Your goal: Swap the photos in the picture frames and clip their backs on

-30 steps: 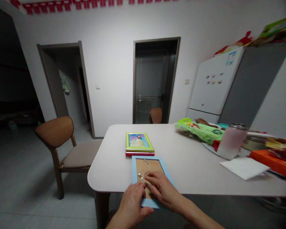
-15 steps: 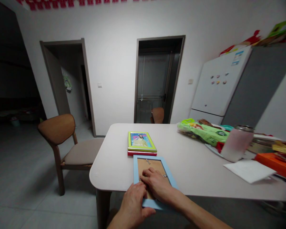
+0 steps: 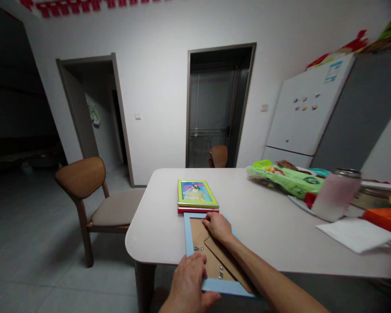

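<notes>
A light blue picture frame (image 3: 188, 232) lies face down at the near edge of the white table (image 3: 263, 226), its brown backing board (image 3: 211, 256) with small metal clips showing. My left hand (image 3: 189, 278) rests on the frame's near edge, fingers curled over it. My right hand (image 3: 217, 226) reaches to the frame's far edge, fingers bent down onto the top of the backing board. Just beyond the frame sits a green-framed photo (image 3: 197, 193) stacked on a red frame (image 3: 198, 210).
A wooden chair (image 3: 94, 200) stands left of the table. On the right lie a green snack bag (image 3: 286, 178), a pink jar (image 3: 335, 195), white paper (image 3: 355, 232) and an orange box (image 3: 384, 217). A white fridge (image 3: 306, 113) stands behind.
My right hand moved from the middle of the backing board to its far edge. The left hand slid slightly nearer on the frame's bottom edge. The camera shifted a little.
</notes>
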The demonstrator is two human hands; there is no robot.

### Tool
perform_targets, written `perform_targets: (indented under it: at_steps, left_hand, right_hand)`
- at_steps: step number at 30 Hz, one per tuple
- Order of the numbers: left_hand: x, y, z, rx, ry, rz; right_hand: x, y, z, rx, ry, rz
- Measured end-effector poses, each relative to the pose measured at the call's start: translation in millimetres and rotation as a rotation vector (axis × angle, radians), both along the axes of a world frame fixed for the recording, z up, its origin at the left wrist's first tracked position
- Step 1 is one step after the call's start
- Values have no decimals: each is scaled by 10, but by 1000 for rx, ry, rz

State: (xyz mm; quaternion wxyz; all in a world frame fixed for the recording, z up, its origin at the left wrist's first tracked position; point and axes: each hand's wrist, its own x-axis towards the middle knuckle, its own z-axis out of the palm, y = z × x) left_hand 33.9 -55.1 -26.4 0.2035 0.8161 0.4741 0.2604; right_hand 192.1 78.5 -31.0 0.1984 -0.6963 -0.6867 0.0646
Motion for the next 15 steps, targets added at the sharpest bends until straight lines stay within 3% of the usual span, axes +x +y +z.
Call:
perform_targets:
  at_steps: [8, 15]
  left_hand:
    - [18, -18, 113, -61, 46, 6]
    - [0, -6, 54, -94, 120, -11]
  right_hand:
    - [-66, 61, -22, -31, 42, -70]
    - [-13, 79, 28, 8, 148, -95]
